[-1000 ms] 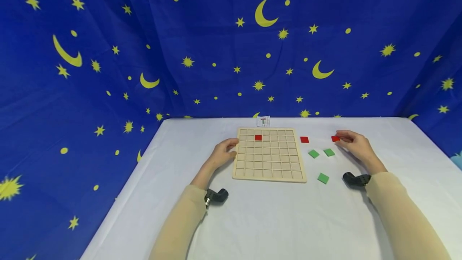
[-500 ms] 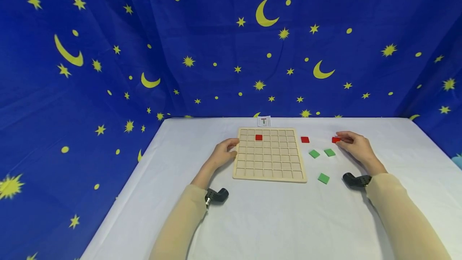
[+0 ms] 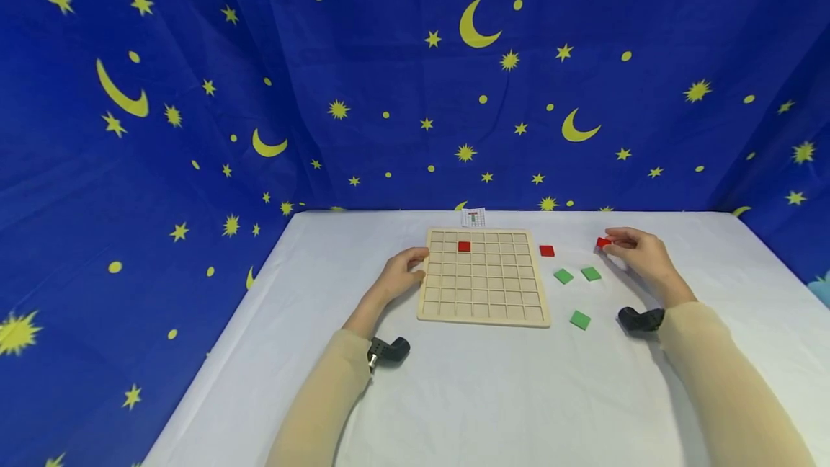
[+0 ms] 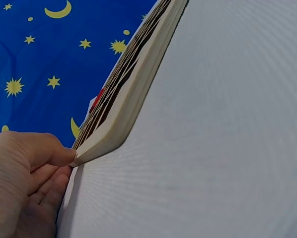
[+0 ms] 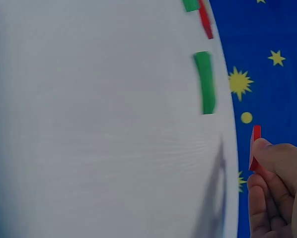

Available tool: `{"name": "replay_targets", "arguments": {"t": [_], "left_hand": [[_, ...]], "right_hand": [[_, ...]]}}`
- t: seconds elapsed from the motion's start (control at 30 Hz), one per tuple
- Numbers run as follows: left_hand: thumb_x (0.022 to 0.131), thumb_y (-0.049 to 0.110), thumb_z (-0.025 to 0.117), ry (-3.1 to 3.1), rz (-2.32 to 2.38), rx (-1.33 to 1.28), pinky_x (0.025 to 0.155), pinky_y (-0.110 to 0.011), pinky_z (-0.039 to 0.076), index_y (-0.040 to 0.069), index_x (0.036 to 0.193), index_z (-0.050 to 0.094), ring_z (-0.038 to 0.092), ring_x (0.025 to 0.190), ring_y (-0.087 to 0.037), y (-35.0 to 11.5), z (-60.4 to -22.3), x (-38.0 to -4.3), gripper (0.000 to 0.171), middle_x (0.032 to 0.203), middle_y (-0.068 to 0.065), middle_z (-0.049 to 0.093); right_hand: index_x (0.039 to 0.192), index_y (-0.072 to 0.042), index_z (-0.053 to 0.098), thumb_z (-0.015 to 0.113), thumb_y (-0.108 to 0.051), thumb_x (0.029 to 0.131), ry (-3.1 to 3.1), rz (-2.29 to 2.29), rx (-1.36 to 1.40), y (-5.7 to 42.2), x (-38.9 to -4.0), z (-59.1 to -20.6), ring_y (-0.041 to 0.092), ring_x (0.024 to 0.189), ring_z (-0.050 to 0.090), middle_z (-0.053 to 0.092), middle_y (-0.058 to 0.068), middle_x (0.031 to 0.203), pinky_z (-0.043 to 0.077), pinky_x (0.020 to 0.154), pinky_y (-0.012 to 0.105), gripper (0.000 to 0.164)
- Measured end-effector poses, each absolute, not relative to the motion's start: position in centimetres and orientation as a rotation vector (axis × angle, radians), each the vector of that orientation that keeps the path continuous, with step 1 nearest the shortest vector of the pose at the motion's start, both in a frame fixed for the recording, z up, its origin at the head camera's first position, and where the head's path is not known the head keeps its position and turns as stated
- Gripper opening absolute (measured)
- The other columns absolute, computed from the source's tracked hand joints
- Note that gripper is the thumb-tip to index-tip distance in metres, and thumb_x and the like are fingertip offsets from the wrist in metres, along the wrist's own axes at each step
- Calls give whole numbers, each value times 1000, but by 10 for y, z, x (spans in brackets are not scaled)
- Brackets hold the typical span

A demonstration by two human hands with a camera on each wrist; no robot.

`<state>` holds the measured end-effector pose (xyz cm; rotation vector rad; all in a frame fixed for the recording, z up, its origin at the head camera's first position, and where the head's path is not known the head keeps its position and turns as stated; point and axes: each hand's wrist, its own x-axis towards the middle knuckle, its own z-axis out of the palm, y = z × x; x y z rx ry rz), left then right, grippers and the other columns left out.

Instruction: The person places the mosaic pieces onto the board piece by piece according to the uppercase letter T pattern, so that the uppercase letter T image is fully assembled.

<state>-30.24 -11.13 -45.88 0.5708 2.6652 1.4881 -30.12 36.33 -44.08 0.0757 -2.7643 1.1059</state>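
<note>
In the head view, a wooden grid board (image 3: 483, 323) lies on the table with one red square tile (image 3: 464, 246) set in an upper cell. My left hand (image 3: 397, 278) rests against its left edge, thumb and fingertips touching the side; the left wrist view shows the thumb (image 4: 54, 151) at the board's rim. My right hand (image 3: 645, 256) pinches another red tile (image 3: 603, 243), raised off the table, its edge visible in the right wrist view. Between board and right hand lie a red tile (image 3: 547, 251) and three green tiles, one of them (image 3: 580, 320) closer to me.
A small printed card (image 3: 473, 218) with a red and green pattern lies behind the board. The white cloth table (image 3: 493, 395) meets a blue star-and-moon curtain (image 3: 389, 78) at the back and left. Black devices (image 3: 389, 350) are worn on both wrists.
My right hand has lifted its red tile slightly off the table, tilting it. My left hand stays against the board, and the other tiles have not moved.
</note>
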Motion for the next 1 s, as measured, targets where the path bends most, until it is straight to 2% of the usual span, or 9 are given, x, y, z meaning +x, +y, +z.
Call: {"name": "replay_targets", "arguments": {"t": [0.17,0.27,0.33,0.43,0.53,0.6,0.73,0.83,1.0], "left_hand": [[84,-6,60,2667,1491,578,103,-28,41,-5,130,51,50,119,-28,-112,-459,-302,48,129,-17,54],[83,-6,60,2672,1490,580,103,-28,41,-5,130,51,51,119,-28,-112,-459,-301,48,129,-18,54],[83,-6,60,2671,1490,577,103,-28,41,-5,131,51,51,119,-28,-112,-459,-302,48,129,-17,54],[84,-6,60,2660,1500,569,103,-28,41,-5,131,51,51,119,-28,-112,-459,-302,48,129,-17,54],[84,-7,60,2651,1512,568,103,-28,41,-5,131,51,50,119,-28,-112,-459,-302,48,129,-18,54],[84,-7,60,2649,1519,569,103,-29,41,-5,131,51,50,119,-28,-112,-459,-302,48,129,-18,54],[83,-7,60,2651,1520,570,103,-29,41,-5,130,51,51,118,-28,-112,-458,-302,48,129,-17,54],[83,-7,60,2660,1506,568,103,-28,41,-5,131,51,51,119,-28,-111,-458,-302,48,129,-17,54],[83,-7,60,2667,1495,561,103,-29,41,-5,131,50,51,119,-28,-111,-458,-301,49,129,-17,54]], "right_hand": [[125,4,57,65,-22,90,-2729,1135,151,359,-302,-426,-4,83,50,60,26,114,43,68,7,44],[124,5,56,66,-22,90,-2721,1157,169,354,-304,-419,-7,82,50,60,27,113,44,67,6,45],[125,6,56,65,-23,90,-2727,1172,174,349,-307,-416,-4,84,52,60,27,114,44,67,5,46],[127,5,55,65,-26,90,-2741,1200,173,341,-312,-414,11,92,57,59,26,117,46,69,6,49],[129,5,53,65,-28,90,-2765,1221,169,330,-317,-413,27,102,56,57,26,121,49,74,13,52],[130,4,52,65,-29,90,-2780,1236,174,322,-321,-412,33,106,54,55,25,123,51,78,19,53],[130,4,51,65,-24,91,-2789,1275,207,304,-328,-409,35,108,54,55,24,123,52,84,33,50],[130,4,52,65,-22,91,-2782,1315,247,288,-332,-409,34,108,54,56,24,122,51,87,38,49],[128,5,54,66,-19,90,-2775,1365,318,263,-339,-410,33,107,56,58,22,121,52,88,40,47]]}}
